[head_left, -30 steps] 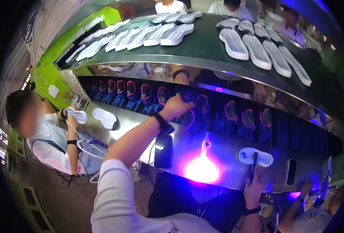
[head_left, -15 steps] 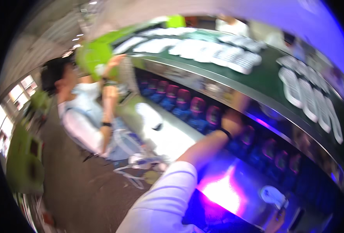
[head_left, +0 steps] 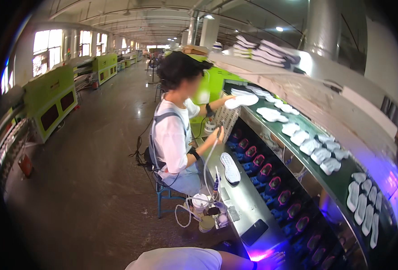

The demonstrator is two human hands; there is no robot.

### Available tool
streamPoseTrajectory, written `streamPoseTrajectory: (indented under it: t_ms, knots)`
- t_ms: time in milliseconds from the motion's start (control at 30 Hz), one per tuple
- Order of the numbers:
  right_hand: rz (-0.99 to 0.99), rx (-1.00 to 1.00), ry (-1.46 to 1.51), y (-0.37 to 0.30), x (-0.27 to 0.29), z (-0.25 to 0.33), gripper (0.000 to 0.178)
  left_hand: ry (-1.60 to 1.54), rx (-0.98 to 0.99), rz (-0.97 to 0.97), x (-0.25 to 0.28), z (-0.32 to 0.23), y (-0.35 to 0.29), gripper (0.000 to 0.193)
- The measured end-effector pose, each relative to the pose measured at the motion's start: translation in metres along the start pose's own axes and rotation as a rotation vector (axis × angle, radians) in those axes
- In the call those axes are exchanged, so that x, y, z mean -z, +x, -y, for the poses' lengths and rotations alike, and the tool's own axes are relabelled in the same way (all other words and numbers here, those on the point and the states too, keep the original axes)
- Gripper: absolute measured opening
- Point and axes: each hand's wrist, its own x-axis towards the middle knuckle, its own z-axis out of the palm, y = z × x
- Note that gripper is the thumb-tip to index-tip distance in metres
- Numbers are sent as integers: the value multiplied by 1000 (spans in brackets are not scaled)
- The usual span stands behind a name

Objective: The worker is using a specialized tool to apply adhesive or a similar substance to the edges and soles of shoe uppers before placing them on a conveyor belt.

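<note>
Left hand (head_left: 270, 261), in violet light, hovered over or rested on the tabletop (head_left: 248, 210), its fingers (head_left: 278, 255) extended, slightly spread; a black smartphone (head_left: 254, 232) lay left of them, pink-edged shoe uppers (head_left: 293, 210) beyond.

Dark shoes (head_left: 293, 210) sit in a row; pink edges their openings.

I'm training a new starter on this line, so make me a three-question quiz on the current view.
1. True or false: the dark phone lies on the metal bench.
2. Which is nearest the wearer's left hand? (a) the pink-purple glow (b) the green machines (c) the windows
3. What is in the higher hand of the seated co-worker?

Key: 1 true; 2 a; 3 a white shoe sole.
</note>
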Motion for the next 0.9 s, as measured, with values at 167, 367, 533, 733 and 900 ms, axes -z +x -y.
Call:
streamPoseTrajectory:
  t_ms: [167, 367, 533, 733, 900]
  knots:
    - [78, -77, 126, -3, 13, -3, 44, 2, -40, -206, -7, 5, 1, 63]
    - [-11, -76, 157, 0, 20, -2, 42, 75, -64, -235, -3, 8, 3, 60]
    - [-41, -77, 196, -4, 24, 2, 42, 134, -59, -215, 3, 2, -6, 58]
    - [183, -241, 667, 26, -2, -2, 36, 101, -161, 42, 33, 13, 42, 40]
    - [184, -588, 1542, -5, -49, -47, 29, -486, 312, 742, 65, 82, 126, 25]
